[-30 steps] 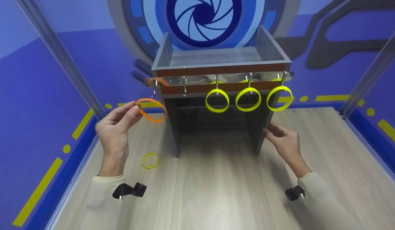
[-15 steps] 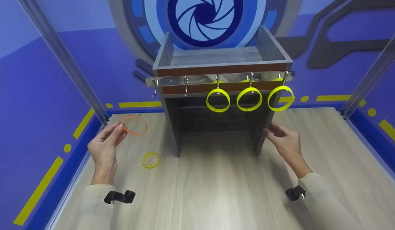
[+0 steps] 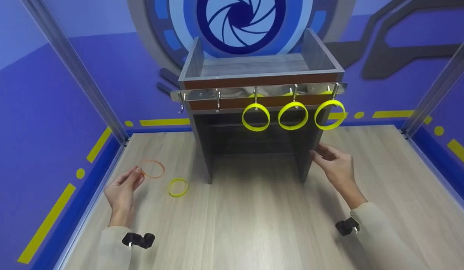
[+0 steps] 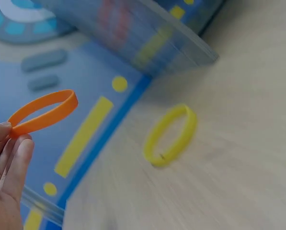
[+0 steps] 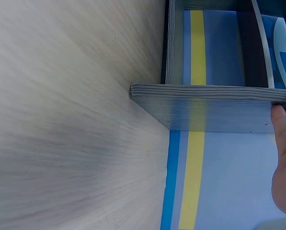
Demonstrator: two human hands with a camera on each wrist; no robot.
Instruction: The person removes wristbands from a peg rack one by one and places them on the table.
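Observation:
My left hand pinches an orange silicone wristband by its edge between thumb and fingers. It is low over the left of the table, left of a yellow wristband lying flat there. My right hand touches the outer side of the grey wooden stand's right panel, its thumb at the front edge. Across the stand's front runs a metal hook rail. Yellow wristbands hang from its three right-hand hooks. The two left hooks carry nothing.
An open-topped tray section forms the top of the stand. Blue printed walls enclose the wooden table at the back and sides. Metal frame posts rise at the corners.
My left hand has brought the orange wristband down and left, from beside the leftmost hook to low over the table. The right hand stays at the stand's side.

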